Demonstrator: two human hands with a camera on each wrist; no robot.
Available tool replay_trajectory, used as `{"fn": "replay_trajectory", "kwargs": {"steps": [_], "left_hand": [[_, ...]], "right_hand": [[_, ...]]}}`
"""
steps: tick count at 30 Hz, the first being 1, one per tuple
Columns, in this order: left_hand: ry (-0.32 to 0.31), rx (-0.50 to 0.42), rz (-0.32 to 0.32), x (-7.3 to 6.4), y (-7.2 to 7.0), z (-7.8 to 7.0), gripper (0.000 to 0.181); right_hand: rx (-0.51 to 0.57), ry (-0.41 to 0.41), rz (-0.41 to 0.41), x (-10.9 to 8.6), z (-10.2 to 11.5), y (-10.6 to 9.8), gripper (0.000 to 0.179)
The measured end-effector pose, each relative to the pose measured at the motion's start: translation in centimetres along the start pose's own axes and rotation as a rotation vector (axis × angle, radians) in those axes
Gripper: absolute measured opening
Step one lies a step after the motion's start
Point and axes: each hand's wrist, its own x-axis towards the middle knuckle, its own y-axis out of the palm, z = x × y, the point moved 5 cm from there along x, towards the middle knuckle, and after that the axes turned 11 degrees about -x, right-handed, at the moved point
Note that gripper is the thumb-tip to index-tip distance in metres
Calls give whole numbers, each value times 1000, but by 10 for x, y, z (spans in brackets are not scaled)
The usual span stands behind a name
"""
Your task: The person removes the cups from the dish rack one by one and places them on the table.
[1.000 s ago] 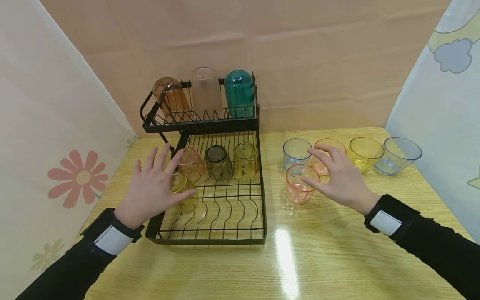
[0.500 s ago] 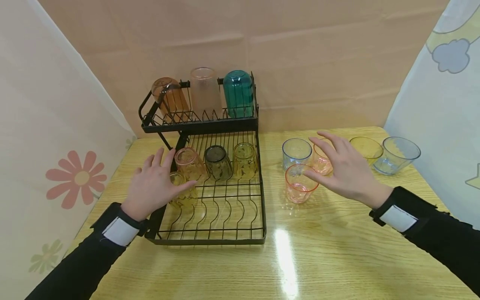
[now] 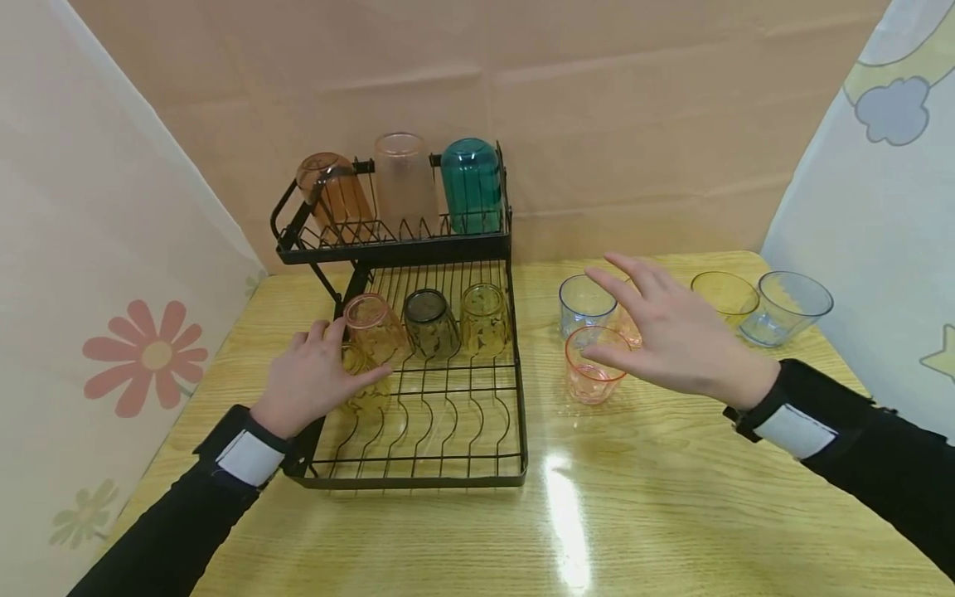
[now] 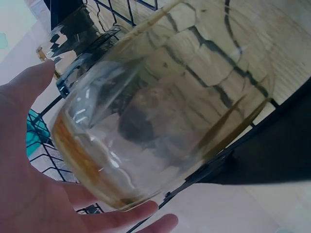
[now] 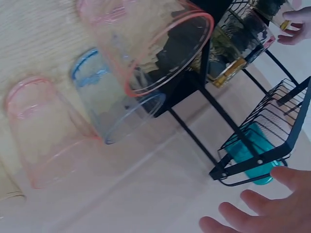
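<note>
wooden table [image 3: 418, 547]; black wire rack [image 3: 414, 482] on it. left hand [image 3: 309, 377] half spread around upturned yellow glass [image 4: 165, 116] near rack's left edge; cannot tell if gripping. right hand [image 3: 675, 340] wide open, holding nothing, by upright red-rimmed tumbler [image 3: 592, 387] just off rack's right edge. farther, on lower tier: upturned pink glass [image 3: 384, 332], dark grey glass [image 3: 434, 332], olive glass [image 3: 485, 327]. near table's back edge: blue-rimmed tumbler [image 3: 582, 311]; toward back right corner, yellow tumbler [image 3: 725, 297], clear tumbler [image 3: 787, 307]. along upper tier, upturned: brown glass [image 3: 343, 195], pale pink glass [image 3: 406, 182], teal glass [image 3: 470, 186].

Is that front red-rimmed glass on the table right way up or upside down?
Right way up: the front red-rimmed glass stands on its base on the table, with its open end facing up.
</note>
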Motion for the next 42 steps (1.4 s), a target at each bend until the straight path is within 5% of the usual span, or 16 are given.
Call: {"fn": "replay_trajectory", "kwargs": {"steps": [10, 18, 42], "left_hand": [[12, -11, 67, 0, 13, 5, 111], [-1, -43, 89, 1, 22, 6, 92], [160, -71, -43, 0, 14, 0, 73]], "right_hand": [[-11, -36, 86, 11, 21, 6, 84], [-12, -73, 144, 19, 40, 15, 86], [-15, -152, 235, 38, 85, 49, 87]]}}
